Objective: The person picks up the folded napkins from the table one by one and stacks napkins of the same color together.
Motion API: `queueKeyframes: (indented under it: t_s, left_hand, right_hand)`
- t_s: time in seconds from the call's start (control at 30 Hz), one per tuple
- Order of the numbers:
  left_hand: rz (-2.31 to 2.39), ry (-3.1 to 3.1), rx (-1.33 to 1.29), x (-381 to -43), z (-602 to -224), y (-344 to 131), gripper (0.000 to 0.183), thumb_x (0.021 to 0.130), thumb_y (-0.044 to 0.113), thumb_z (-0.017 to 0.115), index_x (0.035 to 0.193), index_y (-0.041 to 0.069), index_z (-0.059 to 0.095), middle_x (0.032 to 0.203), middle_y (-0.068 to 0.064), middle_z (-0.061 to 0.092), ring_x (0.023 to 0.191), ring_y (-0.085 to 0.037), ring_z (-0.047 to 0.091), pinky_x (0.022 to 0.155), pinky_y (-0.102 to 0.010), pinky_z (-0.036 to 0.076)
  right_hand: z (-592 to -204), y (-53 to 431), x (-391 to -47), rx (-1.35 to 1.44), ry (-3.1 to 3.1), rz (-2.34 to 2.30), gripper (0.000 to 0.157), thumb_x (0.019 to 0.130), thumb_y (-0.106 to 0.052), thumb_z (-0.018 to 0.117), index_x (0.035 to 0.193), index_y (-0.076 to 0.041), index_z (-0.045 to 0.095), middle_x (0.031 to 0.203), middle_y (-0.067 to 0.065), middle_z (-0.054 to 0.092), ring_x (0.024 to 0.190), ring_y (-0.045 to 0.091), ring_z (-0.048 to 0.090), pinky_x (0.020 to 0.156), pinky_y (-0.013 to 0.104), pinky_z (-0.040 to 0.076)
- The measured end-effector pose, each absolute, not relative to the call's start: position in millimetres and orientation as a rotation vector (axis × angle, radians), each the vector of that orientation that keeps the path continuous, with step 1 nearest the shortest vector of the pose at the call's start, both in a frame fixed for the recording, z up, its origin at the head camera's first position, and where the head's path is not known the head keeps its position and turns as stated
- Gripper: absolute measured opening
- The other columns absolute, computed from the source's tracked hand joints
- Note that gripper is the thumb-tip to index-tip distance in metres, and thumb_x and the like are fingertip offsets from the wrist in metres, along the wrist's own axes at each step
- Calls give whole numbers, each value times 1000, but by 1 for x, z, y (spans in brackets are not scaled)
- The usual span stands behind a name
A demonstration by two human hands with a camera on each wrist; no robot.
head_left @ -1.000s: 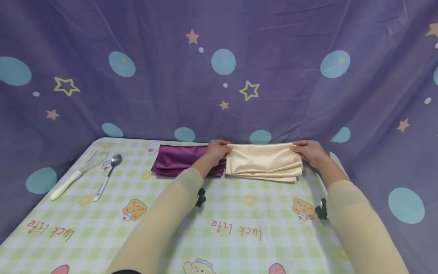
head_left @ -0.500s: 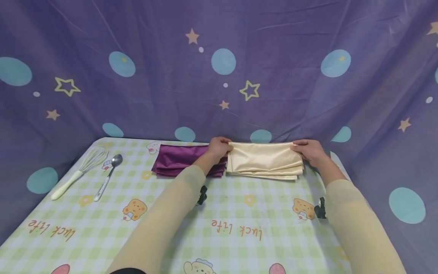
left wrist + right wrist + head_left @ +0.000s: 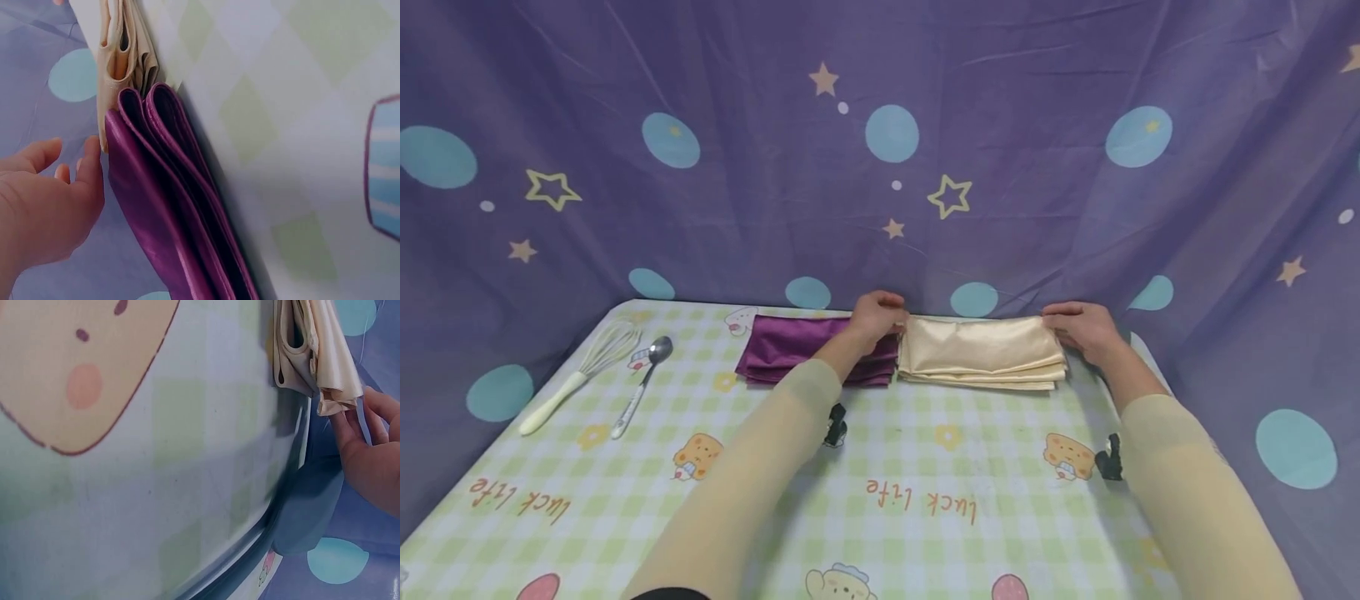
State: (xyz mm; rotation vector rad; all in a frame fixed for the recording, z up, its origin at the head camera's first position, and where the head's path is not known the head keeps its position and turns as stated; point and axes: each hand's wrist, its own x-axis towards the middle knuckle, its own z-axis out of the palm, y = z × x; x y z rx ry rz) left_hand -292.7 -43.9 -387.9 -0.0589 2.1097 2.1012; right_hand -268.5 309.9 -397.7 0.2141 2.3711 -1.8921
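Note:
At the far edge of the table lies a folded cream satin cloth (image 3: 977, 346), its stacked layers facing the person. My left hand (image 3: 878, 321) is at its left corner; in the left wrist view that hand (image 3: 47, 206) has thumb and fingers apart, one fingertip right at the cream cloth (image 3: 112, 94). At the opposite corner my right hand (image 3: 1084, 329) pinches the cloth; the right wrist view has these fingers (image 3: 342, 428) on either side of its end. A folded purple satin cloth (image 3: 782, 342) lies just left of the cream one, partly hidden by the left hand and forearm.
A whisk (image 3: 580, 375) with a pale handle and a metal spoon (image 3: 643, 383) lie at the left of the table. A green checked tablecloth (image 3: 917, 550) covers the tabletop. Behind the table hangs a purple curtain (image 3: 760, 208) with stars and blue dots.
The cream cloth's back edge has come down slightly. My left hand has risen a little and its fingers have come apart from the corner. The right hand stays at its corner.

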Motion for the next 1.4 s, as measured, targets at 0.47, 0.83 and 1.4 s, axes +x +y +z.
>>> queueKeyframes:
  t_s: [0.47, 0.83, 1.4]
  left_hand:
    - [2083, 2087, 13, -286, -384, -57, 39, 93, -10, 62, 130, -17, 52, 107, -19, 59, 117, -45, 58, 98, -49, 52]
    - [2018, 2100, 65, -276, -381, -69, 29, 94, -6, 64, 123, -9, 59, 121, -25, 60, 118, -43, 59, 96, -48, 54]
    - [1915, 2056, 189, -248, -379, -95, 44, 98, 4, 64, 136, -11, 49, 133, -25, 55, 125, -41, 54, 97, -49, 53]
  right_hand:
    - [-393, 318, -265, 153, 2261, -2029, 47, 101, -9, 62, 140, 14, 46, 105, -5, 65, 99, 7, 66, 107, 42, 44]
    - [-389, 318, -256, 70, 2167, -2123, 55, 99, -13, 67, 140, 15, 43, 105, -1, 71, 103, 11, 68, 105, 42, 45]
    - [-374, 285, -239, -206, 2062, -2125, 38, 102, -18, 62, 128, 10, 55, 117, 7, 70, 116, 22, 64, 105, 48, 46]
